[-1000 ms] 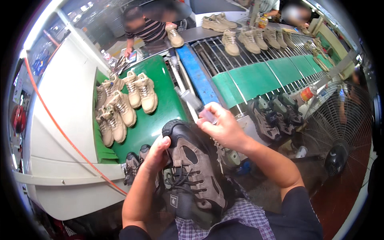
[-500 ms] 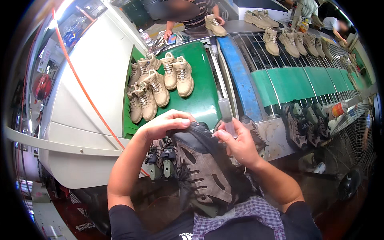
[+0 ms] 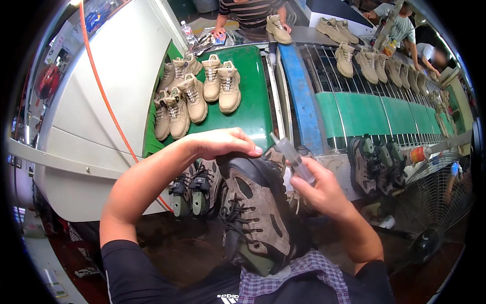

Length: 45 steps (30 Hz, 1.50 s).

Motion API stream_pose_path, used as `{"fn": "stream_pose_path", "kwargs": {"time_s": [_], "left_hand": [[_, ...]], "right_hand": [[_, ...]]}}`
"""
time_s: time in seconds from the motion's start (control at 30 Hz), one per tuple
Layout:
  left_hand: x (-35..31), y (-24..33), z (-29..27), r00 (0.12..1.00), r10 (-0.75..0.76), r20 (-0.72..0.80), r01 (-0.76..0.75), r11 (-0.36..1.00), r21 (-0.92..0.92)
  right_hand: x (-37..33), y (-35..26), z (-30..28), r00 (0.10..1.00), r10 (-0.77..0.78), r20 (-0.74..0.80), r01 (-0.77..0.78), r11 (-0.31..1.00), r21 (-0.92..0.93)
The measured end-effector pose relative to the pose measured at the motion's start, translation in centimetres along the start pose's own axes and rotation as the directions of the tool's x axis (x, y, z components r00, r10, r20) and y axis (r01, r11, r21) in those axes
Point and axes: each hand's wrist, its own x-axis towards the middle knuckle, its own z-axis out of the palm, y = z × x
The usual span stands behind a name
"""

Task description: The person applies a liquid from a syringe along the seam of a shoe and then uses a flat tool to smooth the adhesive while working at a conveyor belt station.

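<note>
A brown-grey and black lace-up shoe (image 3: 263, 215) stands upright in front of me, toe upward, with an olive-green last (image 3: 256, 258) showing in its opening. My left hand (image 3: 230, 143) is closed over the toe, the thumb lying across its tip. In my right hand (image 3: 324, 187), beside the shoe's toe, is a translucent syringe (image 3: 296, 161). Its nozzle points up and leans left. The syringe appears apart from the shoe. Behind the left edge of the shoe, similar dark shoes (image 3: 201, 187) stand in a row, partly hidden by my left arm.
Several beige shoes (image 3: 229, 91) stand on the green surface (image 3: 248, 66) ahead. A metal-rod rack (image 3: 324, 66) at right holds more beige shoes (image 3: 367, 66); dark shoes (image 3: 362, 167) hang along its near side. A fan (image 3: 438, 218) stands at right. People (image 3: 248, 12) work across the bench.
The syringe has tipped from nearly upright to leaning left, and my right hand has shifted slightly right and down. My left hand stays on the shoe's toe. The whole view has shifted.
</note>
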Motion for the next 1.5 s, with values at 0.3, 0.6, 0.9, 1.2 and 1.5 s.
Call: {"fn": "stream_pose_path", "kwargs": {"time_s": [0.3, 0.6, 0.9, 1.2, 1.5], "left_hand": [[1.6, 1.3, 0.8, 0.997, -0.079, 0.012, 0.079, 0.997, -0.009], [2.8, 4.3, 2.5, 0.996, -0.071, 0.054, 0.067, 0.995, 0.069], [3.9, 5.6, 2.8, 0.993, -0.082, 0.083, 0.072, 0.991, 0.116], [4.8, 5.7, 3.1, 0.991, -0.093, 0.098, 0.082, 0.99, 0.115], [5.5, 6.2, 3.2, 0.989, -0.083, 0.121, 0.066, 0.988, 0.142]], "right_hand": [[-2.3, -5.5, -2.9, 0.975, -0.113, 0.19, 0.183, 0.895, -0.407], [-1.9, -8.9, -3.2, 0.942, -0.187, 0.277, 0.335, 0.535, -0.776], [-1.3, -11.7, -2.3, 0.944, -0.156, 0.291, 0.325, 0.286, -0.902], [-1.9, -14.9, -1.6, 0.949, -0.013, 0.314, 0.314, 0.002, -0.949], [-3.2, -14.9, -1.8, 0.959, 0.033, 0.281, 0.281, -0.006, -0.96]]}}
